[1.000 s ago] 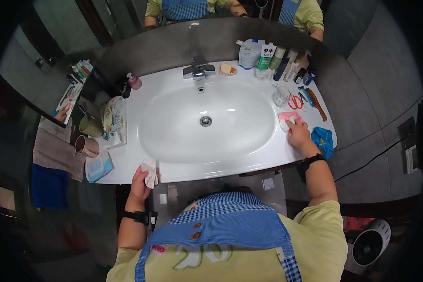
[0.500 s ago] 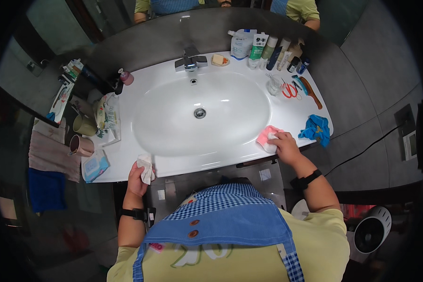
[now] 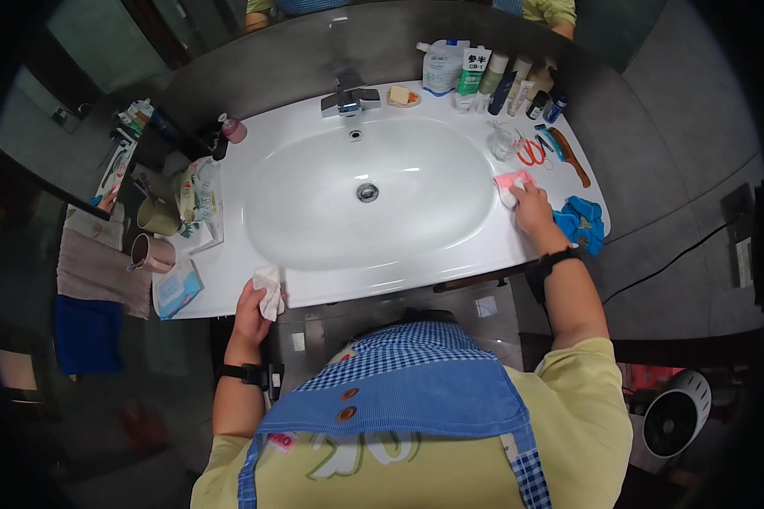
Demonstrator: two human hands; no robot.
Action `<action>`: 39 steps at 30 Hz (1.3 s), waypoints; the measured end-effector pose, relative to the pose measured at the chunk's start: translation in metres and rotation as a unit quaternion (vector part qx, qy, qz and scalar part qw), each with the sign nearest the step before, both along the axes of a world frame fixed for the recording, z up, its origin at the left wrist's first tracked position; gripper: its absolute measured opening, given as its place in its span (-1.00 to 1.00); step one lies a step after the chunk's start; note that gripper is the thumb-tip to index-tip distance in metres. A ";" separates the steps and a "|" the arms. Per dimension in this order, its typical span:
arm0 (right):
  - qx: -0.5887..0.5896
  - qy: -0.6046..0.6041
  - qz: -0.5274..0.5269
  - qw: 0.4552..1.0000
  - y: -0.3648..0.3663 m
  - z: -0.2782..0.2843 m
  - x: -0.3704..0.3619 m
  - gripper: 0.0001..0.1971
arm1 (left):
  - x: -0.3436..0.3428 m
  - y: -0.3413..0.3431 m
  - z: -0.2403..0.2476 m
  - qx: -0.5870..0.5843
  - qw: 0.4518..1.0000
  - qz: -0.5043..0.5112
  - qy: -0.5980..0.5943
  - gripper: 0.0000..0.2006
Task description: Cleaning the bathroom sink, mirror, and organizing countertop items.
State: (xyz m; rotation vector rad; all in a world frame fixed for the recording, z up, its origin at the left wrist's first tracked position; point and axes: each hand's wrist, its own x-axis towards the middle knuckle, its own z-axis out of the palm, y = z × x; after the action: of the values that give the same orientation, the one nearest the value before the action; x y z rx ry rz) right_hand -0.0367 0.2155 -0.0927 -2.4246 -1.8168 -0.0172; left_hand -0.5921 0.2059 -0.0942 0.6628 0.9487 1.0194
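A crumpled white wipe (image 3: 268, 288) is gripped by my left hand (image 3: 248, 316) at the front left edge of the white sink top. On the right rim of the basin (image 3: 314, 212), my right hand (image 3: 533, 210) presses a pink cloth (image 3: 511, 179) with a white part under the fingers; whether that white is a separate wipe I cannot tell. Just beyond this cloth stand a clear glass (image 3: 503, 144) and red-handled scissors (image 3: 531, 153). A crumpled blue cloth (image 3: 582, 226) lies by my right wrist.
The faucet (image 3: 348, 100) and a soap dish (image 3: 403, 97) are at the back. Bottles and tubes (image 3: 491, 78) line the back right, near a brown comb (image 3: 574, 163). At left are a pink mug (image 3: 152, 253), a green mug (image 3: 157, 218), a wipes pack (image 3: 178, 289) and a pink pump bottle (image 3: 233, 128).
My right hand has slid the pink cloth away from the front edge, along the right rim toward the glass. My left hand stays in place with the wipe. The view has shifted slightly.
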 end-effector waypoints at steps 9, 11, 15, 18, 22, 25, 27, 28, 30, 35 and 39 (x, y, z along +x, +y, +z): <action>-0.066 0.027 -0.061 0.996 0.037 0.019 -0.017 -0.65 | -0.001 -0.001 -0.002 -0.010 1.000 0.008 0.019 -0.65; -0.037 0.023 -0.046 0.998 0.032 0.010 -0.014 -0.65 | 0.000 -0.001 -0.002 -0.016 1.000 0.006 0.017 -0.65; 0.026 0.017 0.042 0.999 -0.003 0.006 -0.024 -0.68 | 0.002 -0.001 0.002 -0.029 0.999 0.010 0.019 -0.64; 0.071 0.043 0.102 0.991 -0.041 0.003 -0.038 -0.67 | 0.001 -0.002 0.003 -0.027 0.999 0.001 0.021 -0.64; 0.100 0.088 0.173 0.976 -0.081 0.008 -0.039 -0.63 | -0.001 -0.003 0.001 -0.021 1.000 0.015 0.017 -0.64; 0.105 0.093 0.194 0.971 -0.090 0.011 -0.022 -0.69 | 0.007 -0.002 0.010 -0.017 1.000 0.005 0.016 -0.65; 0.078 0.091 0.199 0.973 -0.086 0.018 -0.011 -0.74 | 0.009 -0.001 0.010 -0.022 1.000 0.002 0.021 -0.64; 0.087 0.075 0.199 0.973 -0.083 0.023 -0.007 -0.76 | 0.009 -0.001 0.008 -0.022 0.999 0.020 0.025 -0.64; 0.126 0.045 0.198 0.971 -0.070 0.034 -0.002 -0.78 | 0.006 -0.001 0.005 -0.014 0.999 0.015 0.026 -0.63; 0.155 -0.074 0.169 0.971 -0.042 0.047 0.006 -0.79 | 0.010 -0.004 0.009 -0.015 0.998 0.014 0.063 -0.63; 0.021 -0.117 0.111 0.987 -0.043 0.024 0.009 -0.70 | 0.016 -0.004 0.014 -0.005 0.998 0.011 0.058 -0.65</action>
State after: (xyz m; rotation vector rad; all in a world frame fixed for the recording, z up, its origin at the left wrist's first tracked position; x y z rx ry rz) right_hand -0.0280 0.1727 -0.0685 -2.2596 -2.1504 -0.3306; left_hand -0.5760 0.2020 -0.0805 0.7104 1.0637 1.0031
